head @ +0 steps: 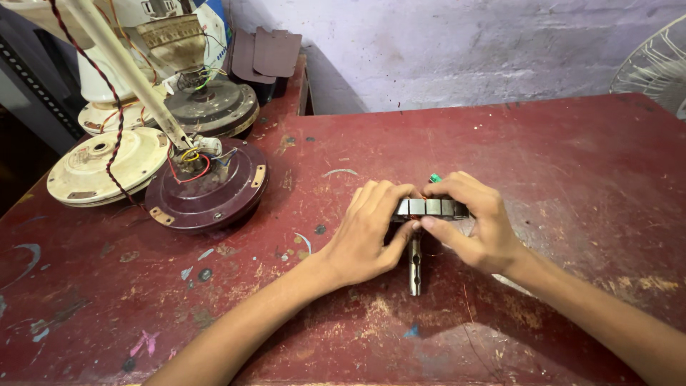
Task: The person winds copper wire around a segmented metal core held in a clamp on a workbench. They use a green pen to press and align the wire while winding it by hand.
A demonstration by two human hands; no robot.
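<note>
Both my hands grip a round grey metal stator core [431,208] with slotted teeth, held just above the worn red table [543,150]. My left hand [368,232] wraps its left side, thumb underneath. My right hand [475,221] covers its right side, fingers over the top. A grey metal shaft [414,268] sticks out from under the core toward me and lies on the table. A small green tip [434,178] shows behind my right fingers.
A maroon ceiling fan motor [211,189] with loose wires and a white rod sits at the left. Cream motor housings [96,168] and a brown one [214,107] stand behind it. A fan grille [657,64] is at the far right corner.
</note>
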